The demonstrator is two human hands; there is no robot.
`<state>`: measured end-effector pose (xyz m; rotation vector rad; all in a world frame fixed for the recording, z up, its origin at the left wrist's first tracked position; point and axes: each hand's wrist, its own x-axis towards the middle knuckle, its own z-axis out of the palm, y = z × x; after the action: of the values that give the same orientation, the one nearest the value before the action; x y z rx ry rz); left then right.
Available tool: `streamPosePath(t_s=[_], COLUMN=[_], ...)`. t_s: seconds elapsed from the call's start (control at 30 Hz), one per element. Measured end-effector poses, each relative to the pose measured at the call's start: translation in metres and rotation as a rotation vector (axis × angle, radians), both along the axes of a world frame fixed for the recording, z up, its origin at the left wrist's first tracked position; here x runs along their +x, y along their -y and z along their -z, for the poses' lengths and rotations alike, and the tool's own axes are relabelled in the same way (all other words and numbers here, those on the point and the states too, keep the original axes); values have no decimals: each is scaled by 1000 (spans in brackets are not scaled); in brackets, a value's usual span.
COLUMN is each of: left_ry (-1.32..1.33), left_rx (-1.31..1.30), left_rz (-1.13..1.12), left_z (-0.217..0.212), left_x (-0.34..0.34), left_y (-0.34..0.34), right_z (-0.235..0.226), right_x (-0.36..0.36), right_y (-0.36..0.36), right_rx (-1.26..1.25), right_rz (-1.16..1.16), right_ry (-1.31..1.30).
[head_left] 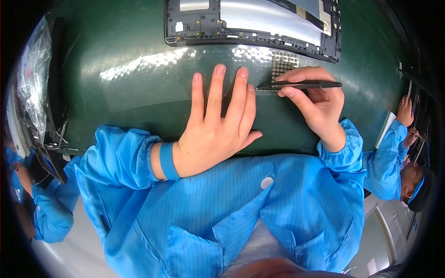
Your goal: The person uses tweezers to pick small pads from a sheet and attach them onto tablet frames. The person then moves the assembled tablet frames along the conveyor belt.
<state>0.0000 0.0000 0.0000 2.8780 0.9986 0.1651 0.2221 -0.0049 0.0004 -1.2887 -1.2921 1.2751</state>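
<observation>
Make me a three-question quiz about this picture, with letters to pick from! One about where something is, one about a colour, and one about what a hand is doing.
1. Where is the dark device frame?
A. At the far edge of the green mat, beyond the hands
B. Under the left hand
C. On the person's lap

2. What colour are the person's sleeves?
A. White
B. Bright blue
C. Yellow

3. What is the left hand doing?
A. Making a fist
C. Holding a cup
B. Lying flat with fingers spread on a clear sheet

Answers:
1. A, the frame sits at the top of the green mat, past both hands.
2. B, both sleeves are bright blue.
3. B, the palm is down and fingers are stretched out on the clear sheet, while the right hand pinches black tweezers by a small grid of squares.
</observation>
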Motion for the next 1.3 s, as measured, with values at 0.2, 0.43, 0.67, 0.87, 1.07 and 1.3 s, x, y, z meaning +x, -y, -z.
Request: streamPosePath(t_s=[0.2, 0.43, 0.67, 0.87, 1.07, 1.3], left_ry=[2, 41, 78, 88, 87, 83], left_rx=[16, 13, 2, -2, -3, -7], left_rz=[2, -5, -6, -14, -12, -11], left_z=[1, 2, 4, 4, 5, 5], left_x=[2, 1, 0, 0, 0, 0], left_y=[-2, 0, 1, 2, 0, 0], right_z=[5, -8, -7, -2, -2, -5], right_x=[9, 7, -1, 0, -1, -4], right_y=[-1, -7, -56, -60, -60, -58], right_rx=[239, 69, 357, 401, 391, 411], right_rz=[-120, -23, 6, 8, 23, 20], right_ry=[132, -96, 1, 40, 20, 73])
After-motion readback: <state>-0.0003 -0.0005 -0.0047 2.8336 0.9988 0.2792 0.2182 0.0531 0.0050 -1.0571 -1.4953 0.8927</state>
